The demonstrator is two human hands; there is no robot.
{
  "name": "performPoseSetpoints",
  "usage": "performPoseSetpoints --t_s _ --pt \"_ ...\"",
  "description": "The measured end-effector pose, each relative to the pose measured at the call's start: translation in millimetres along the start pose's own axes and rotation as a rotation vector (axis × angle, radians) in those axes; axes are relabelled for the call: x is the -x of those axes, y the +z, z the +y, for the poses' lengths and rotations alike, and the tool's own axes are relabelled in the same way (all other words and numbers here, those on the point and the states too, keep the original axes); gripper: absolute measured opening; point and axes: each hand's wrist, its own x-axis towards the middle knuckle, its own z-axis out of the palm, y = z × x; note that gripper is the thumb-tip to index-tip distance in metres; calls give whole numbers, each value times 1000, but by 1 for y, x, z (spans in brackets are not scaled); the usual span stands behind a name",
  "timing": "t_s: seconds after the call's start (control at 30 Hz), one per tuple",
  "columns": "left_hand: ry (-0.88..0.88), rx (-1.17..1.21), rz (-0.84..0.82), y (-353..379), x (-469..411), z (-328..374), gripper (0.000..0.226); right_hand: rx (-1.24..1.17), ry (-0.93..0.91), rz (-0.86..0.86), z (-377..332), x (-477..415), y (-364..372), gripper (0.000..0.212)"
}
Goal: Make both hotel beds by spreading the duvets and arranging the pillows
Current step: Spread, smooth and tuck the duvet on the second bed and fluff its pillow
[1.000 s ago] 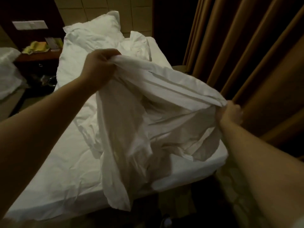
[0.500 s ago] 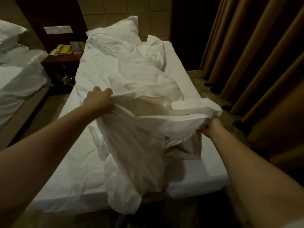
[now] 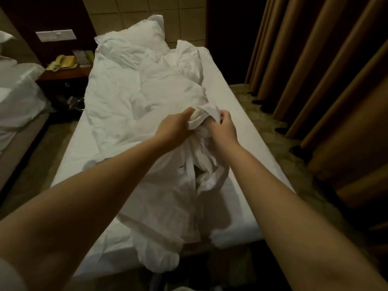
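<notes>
Near the foot edge of the bed, we have the duvet bunched between both fists: the left hand and right hand each clench a fold, close together. We should find a hem, probably the strip under our fingers, walk the hands apart to its corners, then lift and shake it toward the pillow. The duvet is white and crumpled in a ridge down the bed's middle, spilling over the foot edge. Curtains hang along the right side.

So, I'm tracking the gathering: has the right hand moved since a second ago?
Yes. The right hand came leftward from the mattress edge by the curtain to the left hand on the duvet.
</notes>
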Motion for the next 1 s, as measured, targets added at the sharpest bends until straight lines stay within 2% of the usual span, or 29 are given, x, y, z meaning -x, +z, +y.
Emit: performPoseSetpoints --t_s 0.07,0.13,0.23,0.33,0.4,0.47,0.53,0.57,0.7,0.77,0.9,1.0 --pt "34 77 -124 -6 4 -11 44 -3 74 -25 22 7 10 65" --pt "27 119 -185 -14 5 -21 38 95 68 -26 43 10 22 77" --pt "-90 294 -67 -27 -2 -18 21 317 76 33 66 22 49 99" --pt "-103 417 87 -38 -11 -2 27 485 196 102 90 25 62 113" --pt "-68 486 125 -47 -14 5 27 535 369 77 105 29 52 106" --pt "-41 511 119 -53 -14 2 29 564 473 66 124 31 32 82" --pt "-36 496 126 -55 -13 -4 27 613 428 70 132 22 8 47" --pt "-36 474 135 -56 -13 -9 25 658 385 99 132 11 -7 38" --pt "-36 323 140 -59 -16 -22 11 716 267 251 85 -34 -74 30" --pt "-28 254 138 -59 -21 -22 19 645 193 346 46 -54 -102 27" --pt "-23 338 172 -67 -33 -2 18 673 86 438 -39 -86 -141 27" --pt "53 402 193 -77 -41 13 16 747 -123 502 -105 -91 -165 27"
